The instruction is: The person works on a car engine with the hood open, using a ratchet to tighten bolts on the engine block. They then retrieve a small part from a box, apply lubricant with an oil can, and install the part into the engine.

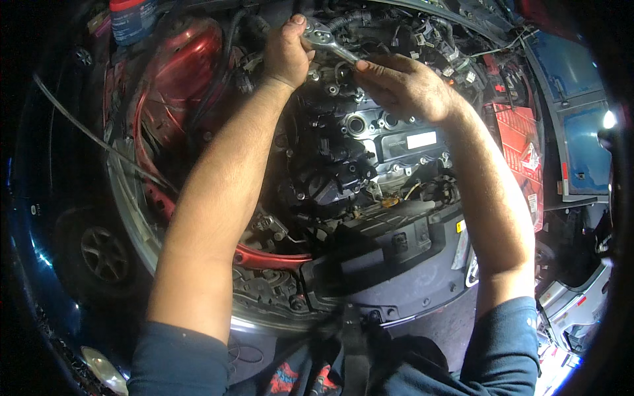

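A silver ratchet wrench [339,49] lies across the far part of the engine bay, over the engine [380,125]. My left hand [287,56] is closed at its round head, thumb up; whatever sits below the head is hidden by the hand. My right hand [413,89] grips the other end of the handle, with the thumb along it and the fingers curled underneath. Under my hands the engine's top shows black parts, bolts, a round opening [356,124] and a white label [421,140].
Red bodywork [191,59] frames the bay at left, and a black front panel [370,264] spans its near side. A blue container with a red lid [132,21] stands at far left. A red patterned sheet [518,138] lies at right, near a blue cabinet [584,148].
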`<state>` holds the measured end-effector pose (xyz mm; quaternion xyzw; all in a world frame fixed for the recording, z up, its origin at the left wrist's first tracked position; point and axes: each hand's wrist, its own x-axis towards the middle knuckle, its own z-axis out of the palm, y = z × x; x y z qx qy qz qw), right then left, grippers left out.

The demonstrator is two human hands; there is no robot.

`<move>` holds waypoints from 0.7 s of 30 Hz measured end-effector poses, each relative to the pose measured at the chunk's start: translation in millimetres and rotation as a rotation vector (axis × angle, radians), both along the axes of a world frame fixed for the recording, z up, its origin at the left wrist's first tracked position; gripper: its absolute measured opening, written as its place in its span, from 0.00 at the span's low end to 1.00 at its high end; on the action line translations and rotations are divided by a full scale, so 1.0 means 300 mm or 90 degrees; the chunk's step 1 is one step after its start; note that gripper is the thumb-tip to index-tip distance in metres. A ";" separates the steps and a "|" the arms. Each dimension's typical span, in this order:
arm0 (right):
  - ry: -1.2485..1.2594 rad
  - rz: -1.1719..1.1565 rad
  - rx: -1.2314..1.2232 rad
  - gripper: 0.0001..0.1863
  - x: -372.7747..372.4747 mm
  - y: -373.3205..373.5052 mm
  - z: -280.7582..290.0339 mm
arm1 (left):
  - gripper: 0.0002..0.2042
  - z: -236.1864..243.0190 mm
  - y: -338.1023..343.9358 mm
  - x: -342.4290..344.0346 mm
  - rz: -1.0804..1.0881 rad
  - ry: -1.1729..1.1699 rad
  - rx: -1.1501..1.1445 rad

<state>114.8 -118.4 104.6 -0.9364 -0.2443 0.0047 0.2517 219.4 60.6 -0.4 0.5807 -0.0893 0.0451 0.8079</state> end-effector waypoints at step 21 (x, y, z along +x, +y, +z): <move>0.175 -0.132 0.034 0.26 -0.108 0.059 0.157 | 0.25 0.144 0.049 -0.074 -0.022 -0.012 0.163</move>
